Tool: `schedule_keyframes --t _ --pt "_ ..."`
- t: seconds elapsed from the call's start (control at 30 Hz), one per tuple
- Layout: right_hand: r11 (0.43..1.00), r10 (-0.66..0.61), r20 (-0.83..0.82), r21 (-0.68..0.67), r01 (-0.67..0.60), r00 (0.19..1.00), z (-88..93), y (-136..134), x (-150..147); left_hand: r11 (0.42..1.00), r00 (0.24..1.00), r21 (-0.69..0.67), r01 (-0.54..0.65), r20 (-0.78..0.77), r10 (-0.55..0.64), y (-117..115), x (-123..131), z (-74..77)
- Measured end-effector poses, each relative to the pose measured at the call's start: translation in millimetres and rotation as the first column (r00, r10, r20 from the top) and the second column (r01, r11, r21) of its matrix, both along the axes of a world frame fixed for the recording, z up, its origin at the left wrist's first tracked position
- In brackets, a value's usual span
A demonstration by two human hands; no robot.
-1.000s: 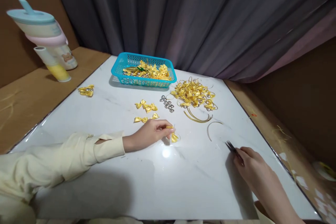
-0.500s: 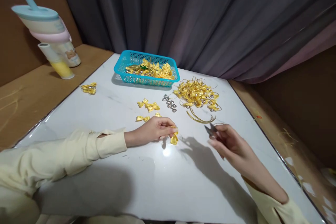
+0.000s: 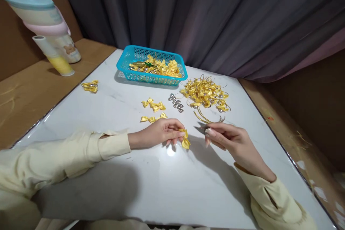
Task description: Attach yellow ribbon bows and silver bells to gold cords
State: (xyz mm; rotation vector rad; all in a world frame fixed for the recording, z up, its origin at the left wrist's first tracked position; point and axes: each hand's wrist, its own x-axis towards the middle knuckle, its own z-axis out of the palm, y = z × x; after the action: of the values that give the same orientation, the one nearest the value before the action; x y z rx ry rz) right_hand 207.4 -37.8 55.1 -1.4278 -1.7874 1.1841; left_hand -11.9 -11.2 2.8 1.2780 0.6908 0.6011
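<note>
Pinched between thumb and fingers, a yellow ribbon bow hangs from my left hand above the white table. My right hand is closed around small dark thread snips, whose blades point left toward the bow; their handles are hidden in the fingers. Several loose yellow bows lie just beyond my left hand. Silver bells form a small cluster behind them. Gold cords curve on the table beyond the snips.
A blue basket with bows and bells stands at the back. To its right is a pile of corded yellow bows. One small bunch lies far left. A tumbler and a yellow-white tube stand beyond the left edge.
My right hand has brought the snips left, closer to the bow. My left hand still pinches the bow and has shifted slightly right. The view has tilted a little.
</note>
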Motion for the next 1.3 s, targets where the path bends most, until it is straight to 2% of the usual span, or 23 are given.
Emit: schedule_keyframes --t 0.07,0.17,0.33,0.43,0.6,0.7,0.8,0.93,1.03,1.13,1.23,1.3 --pt "0.998 0.037 -0.077 -0.041 -0.040 0.996 -1.8 1.0 2.3 1.000 1.000 0.004 0.005 0.007 -0.005 0.1 0.3 -1.6" --pt "0.996 0.084 -0.080 -0.009 -0.085 0.993 -3.5 1.6 2.4 1.000 1.000 -0.002 0.007 0.005 -0.007 0.1 0.5 -2.0" --pt "0.999 0.017 0.065 0.029 -0.019 0.998 -7.9 -1.8 -3.5 1.000 1.000 -0.003 -0.001 0.028 0.001 0.6 0.1 0.0" --pt "1.000 0.006 -0.015 0.023 -0.006 1.000 -13.6 -3.5 -5.6 1.000 0.999 -0.001 0.000 0.045 0.001 1.0 -0.6 1.8" --pt "0.997 -0.065 -0.174 -0.059 0.056 0.983 -15.8 -2.4 -2.8 1.000 0.998 0.004 0.020 0.058 -0.020 1.6 -1.3 5.0" --pt "0.984 -0.108 -0.243 -0.166 0.068 0.964 -14.8 -0.4 0.4 1.000 0.999 -0.006 0.028 0.046 -0.028 1.6 -1.1 5.5" --pt "0.972 -0.075 -0.282 -0.233 0.008 0.956 -16.9 0.3 0.5 0.999 0.998 -0.014 0.042 0.055 -0.041 1.6 -1.3 5.2" --pt "0.975 -0.023 -0.247 -0.220 -0.033 0.969 -21.7 -1.8 -4.5 0.997 0.995 -0.013 0.074 0.067 -0.073 1.6 -2.8 5.6" --pt "0.989 0.021 -0.152 -0.142 -0.043 0.988 -23.8 -4.4 -7.1 0.996 0.995 -0.011 0.086 0.055 -0.085 1.6 -3.9 6.5" --pt "0.995 0.087 -0.013 0.053 -0.086 0.996 -23.8 -6.3 -6.8 0.997 0.996 -0.017 0.082 0.043 -0.081 1.8 -4.0 6.8" --pt "0.954 0.124 0.086 0.264 -0.142 0.989 -21.7 -7.8 -5.6 0.997 0.996 -0.019 0.077 0.042 -0.076 1.9 -3.8 6.7" --pt "0.918 0.139 0.118 0.357 -0.173 0.983 -19.8 -8.7 -5.3 0.996 0.996 -0.019 0.084 0.041 -0.083 1.8 -3.7 6.6"
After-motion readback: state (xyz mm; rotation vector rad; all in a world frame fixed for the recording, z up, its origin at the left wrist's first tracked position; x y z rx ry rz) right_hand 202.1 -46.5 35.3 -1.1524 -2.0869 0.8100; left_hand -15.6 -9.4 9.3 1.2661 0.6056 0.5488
